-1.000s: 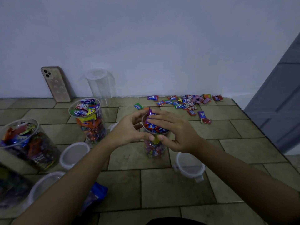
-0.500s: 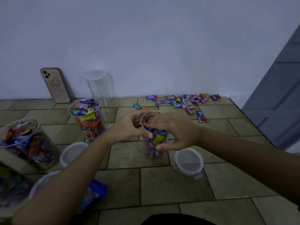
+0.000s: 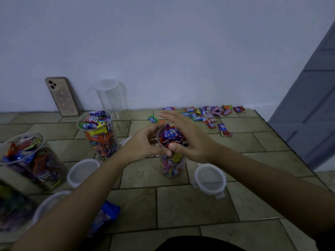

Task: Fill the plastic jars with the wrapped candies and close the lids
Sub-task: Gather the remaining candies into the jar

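The tiled bench fills the lower frame, one flat place for all the stock. Both forearms reach in from the bottom corners to the centre jar, which is heaped above its rim. The left hand has its grip curled round the jar's upper wall, likely to steady it. The right hand lies flat over the heap with straight fingers and holds nothing, seemingly to press the sweets down so a lid will seat. The big jar at far left and the mid jar stand full and uncapped; an empty jar waits against the wall. The lid lies just right of the centre jar, within easy reach, and a second lid lies to the left. A phone leans on the wall at upper left. Loose candies are strewn toward the right by the wall.
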